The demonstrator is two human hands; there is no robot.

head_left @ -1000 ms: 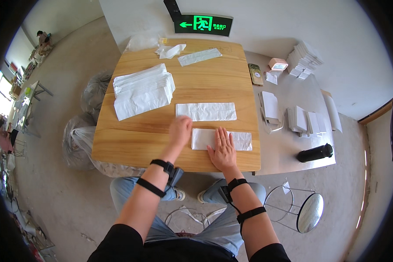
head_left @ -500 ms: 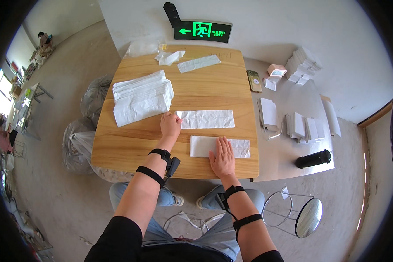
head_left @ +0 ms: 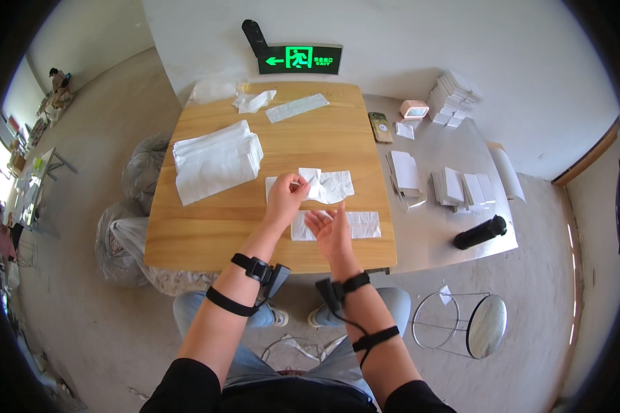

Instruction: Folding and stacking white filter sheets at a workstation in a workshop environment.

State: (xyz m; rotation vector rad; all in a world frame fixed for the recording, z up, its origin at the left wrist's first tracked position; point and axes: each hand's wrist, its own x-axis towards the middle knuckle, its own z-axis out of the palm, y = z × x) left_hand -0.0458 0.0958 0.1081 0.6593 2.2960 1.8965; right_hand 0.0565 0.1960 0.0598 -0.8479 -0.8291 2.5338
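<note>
My left hand [head_left: 287, 198] pinches the end of a thin, crinkled white sheet [head_left: 337, 186], part of which stands up off the table. I cannot tell whether it is paper or cloth. Just right of it my right hand [head_left: 333, 234] is raised and half turned, fingers apart, holding nothing. Beneath that hand a folded white strip [head_left: 365, 225] lies flat near the table's front edge and is partly covered. To the left, a thick stack of similar white sheets [head_left: 217, 164] rests on the wooden table [head_left: 207, 237].
A crumpled white piece [head_left: 255, 101], a flat strip [head_left: 297, 108] and clear plastic [head_left: 213, 91] lie at the back. The metal side table [head_left: 420, 241] holds a phone [head_left: 380, 128], white card stacks [head_left: 455, 187] and a black bottle [head_left: 480, 233]. Bulging plastic bags [head_left: 124, 237] stand left; a stool [head_left: 486, 327] stands right.
My left hand has moved right and lifted one end of the farther sheet. My right hand has risen off the nearer strip and turned, fingers spread. The view has shifted slightly.
</note>
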